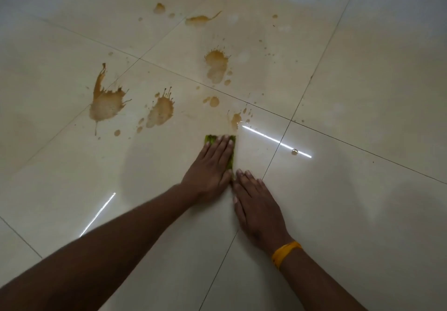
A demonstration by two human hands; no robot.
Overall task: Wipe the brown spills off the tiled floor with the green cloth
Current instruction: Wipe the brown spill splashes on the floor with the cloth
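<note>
Pressing down flat with straight, close-set fingers (223, 141) of the left hand (210, 165) on the green cloth (231, 159), lying on the tiled floor (362, 92) just below a small brown splash. Resting the right hand (256, 204) palm-down beside it, fingers straight and together, orange band (285, 252) circling the wrist. Showing brown spills (106, 102) scattered further out, above and to the left.

I can read no words, labels, brands or numbers anywhere in front of me. The tiled floor (362, 92) is plain, the green cloth (232, 158) under my hand shows no print or tag, and the yellow band (286, 252) on my wrist carries no lettering I can make out.
</note>
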